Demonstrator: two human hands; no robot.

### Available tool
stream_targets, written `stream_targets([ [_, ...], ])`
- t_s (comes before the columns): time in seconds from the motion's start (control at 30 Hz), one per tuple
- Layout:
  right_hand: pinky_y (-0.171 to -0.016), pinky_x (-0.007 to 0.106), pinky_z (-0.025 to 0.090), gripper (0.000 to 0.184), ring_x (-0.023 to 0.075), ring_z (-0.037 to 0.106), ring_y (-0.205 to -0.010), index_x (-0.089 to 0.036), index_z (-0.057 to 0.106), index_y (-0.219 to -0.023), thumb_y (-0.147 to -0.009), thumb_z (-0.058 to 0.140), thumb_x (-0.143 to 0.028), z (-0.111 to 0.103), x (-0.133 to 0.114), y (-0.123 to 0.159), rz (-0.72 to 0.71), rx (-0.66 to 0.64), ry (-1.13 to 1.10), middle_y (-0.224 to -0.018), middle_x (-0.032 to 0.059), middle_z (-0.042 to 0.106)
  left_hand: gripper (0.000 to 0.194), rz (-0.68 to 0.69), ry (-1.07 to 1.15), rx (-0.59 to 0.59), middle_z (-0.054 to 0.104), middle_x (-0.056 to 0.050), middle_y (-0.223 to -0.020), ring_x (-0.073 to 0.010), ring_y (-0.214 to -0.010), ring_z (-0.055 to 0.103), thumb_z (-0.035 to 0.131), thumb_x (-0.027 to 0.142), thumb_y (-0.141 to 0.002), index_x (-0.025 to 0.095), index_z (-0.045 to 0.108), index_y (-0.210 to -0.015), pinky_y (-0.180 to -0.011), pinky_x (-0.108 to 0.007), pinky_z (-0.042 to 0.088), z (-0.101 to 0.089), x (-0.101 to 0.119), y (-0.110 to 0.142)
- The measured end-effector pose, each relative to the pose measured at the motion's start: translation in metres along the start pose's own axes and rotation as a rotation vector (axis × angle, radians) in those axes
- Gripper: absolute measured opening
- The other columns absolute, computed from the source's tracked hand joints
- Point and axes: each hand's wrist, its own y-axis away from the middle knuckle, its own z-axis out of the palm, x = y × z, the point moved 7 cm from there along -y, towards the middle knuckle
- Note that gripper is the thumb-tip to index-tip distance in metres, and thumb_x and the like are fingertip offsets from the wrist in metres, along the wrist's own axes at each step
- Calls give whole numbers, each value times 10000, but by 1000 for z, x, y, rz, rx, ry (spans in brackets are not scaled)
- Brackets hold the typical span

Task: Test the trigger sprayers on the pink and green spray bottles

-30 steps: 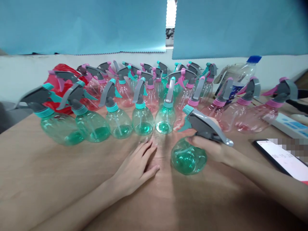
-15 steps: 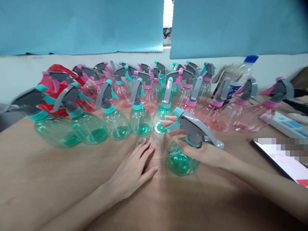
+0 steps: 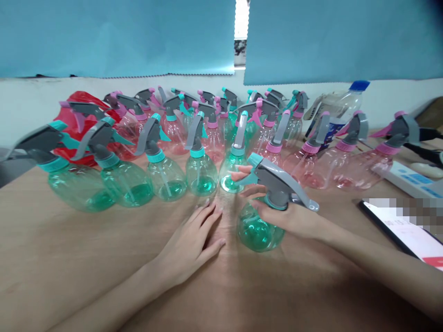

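My right hand (image 3: 290, 219) is wrapped round a green spray bottle (image 3: 258, 230) just under its grey and teal trigger head. Some fingers reach past the trigger at the nozzle side; the bottle leans slightly over the table. My left hand (image 3: 194, 244) lies flat on the wooden tabletop (image 3: 69, 258) to the left of that bottle, holding nothing, thumb apart from the fingers. In front of both hands stands a row of spray bottles: green ones with teal collars, such as this green bottle (image 3: 201, 177), on the left, and pink ones, such as this pink bottle (image 3: 362, 168), on the right.
Behind the front row, several more pink and green spray bottles crowd toward the wall. A red plastic bag (image 3: 83, 124) is at the left rear. On the right are a phone (image 3: 398, 226), a white device (image 3: 410, 180) and a large clear bottle with a blue cap (image 3: 360, 85).
Almost nothing differs. The whole view has shifted very slightly; both hands and the held spray bottle keep their places.
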Motion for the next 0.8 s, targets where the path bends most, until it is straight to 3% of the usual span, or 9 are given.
stream_targets([
  [0.17, -652, 285, 574, 509, 133, 642, -700, -275, 547, -1280, -791, 542, -136, 0, -1, 0, 4, -1, -18, -1177, 32, 661, 603, -13, -15, -17, 300, -111, -1566, -279, -1448, 259, 398, 517, -983, 172, 331, -1473, -1157, -498, 296, 1, -2, 1],
  [0.3, -605, 268, 560, 577, 88, 567, -566, -287, 513, -1312, -775, 508, -76, 2, 5, 2, 40, -33, -35, -1194, 18, 652, 607, -13, -15, -19, 285, -106, -1573, -280, -1450, 251, 397, 522, -983, 172, 328, -1476, -1160, -503, 289, 2, -2, 1],
  [0.5, -623, 274, 564, 612, 76, 522, -514, -282, 517, -1308, -747, 489, -38, 3, 7, 2, 40, -50, -83, -1148, 13, 671, 594, -1, -13, -11, 297, -113, -1566, -273, -1444, 272, 410, 503, -984, 167, 338, -1469, -1159, -500, 290, 0, 0, 1],
  [0.8, -775, 327, 587, 511, 132, 641, -694, -277, 585, -1212, -740, 505, -99, 0, -5, -1, -3, -15, -37, -1094, 7, 681, 597, 8, 3, -1, 318, -117, -1557, -283, -1440, 280, 425, 502, -977, 163, 355, -1463, -1163, -493, 285, 0, 0, 1],
])
